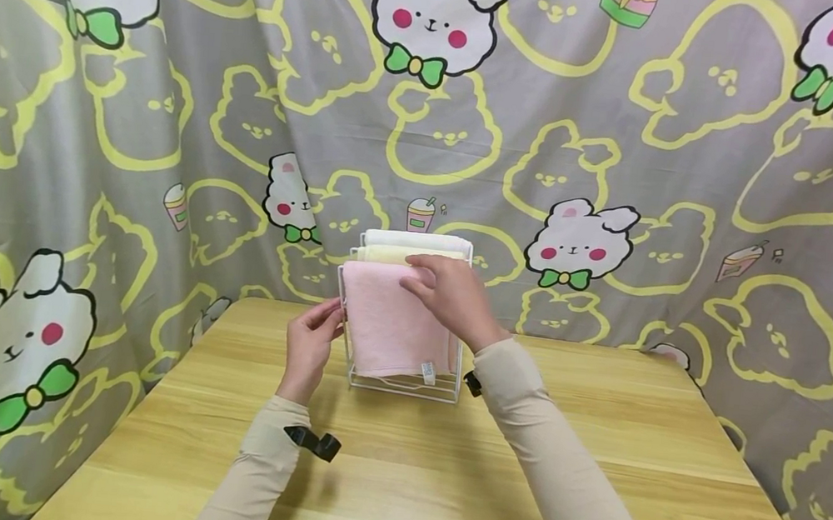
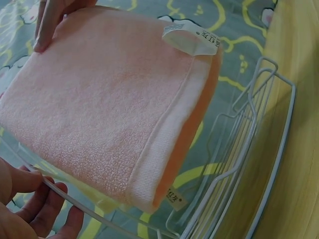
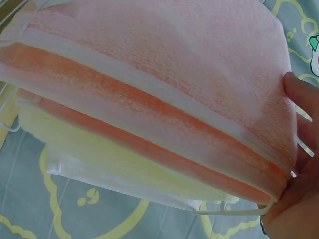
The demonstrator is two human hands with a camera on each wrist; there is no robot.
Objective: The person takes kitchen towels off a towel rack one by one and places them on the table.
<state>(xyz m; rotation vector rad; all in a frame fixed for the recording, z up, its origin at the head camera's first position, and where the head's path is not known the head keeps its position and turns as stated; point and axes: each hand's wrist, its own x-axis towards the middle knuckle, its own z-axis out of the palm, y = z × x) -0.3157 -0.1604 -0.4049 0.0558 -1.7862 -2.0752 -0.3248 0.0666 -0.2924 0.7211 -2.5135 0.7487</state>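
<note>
A folded pink towel [image 1: 391,324] with a small white tag [image 1: 428,372] stands at the front of a white wire rack [image 1: 404,393]. Behind it in the rack are a pale yellow towel [image 1: 379,254] and a white towel [image 1: 414,240]. My right hand [image 1: 461,298] pinches the pink towel at its top edge, thumb in front and fingers behind. At the rack's left side, my left hand [image 1: 308,350] holds the frame; in the left wrist view its thumb and fingers [image 2: 50,209] close round a thin wire. The right wrist view shows the pink towel's folded layers [image 3: 149,109] edge-on.
The rack stands on a wood-grain table [image 1: 591,478], towards its back edge. Behind and on both sides hangs a grey curtain [image 1: 457,155] printed with yellow outlines and white cartoon animals. Black straps [image 1: 312,442] sit on both wrists.
</note>
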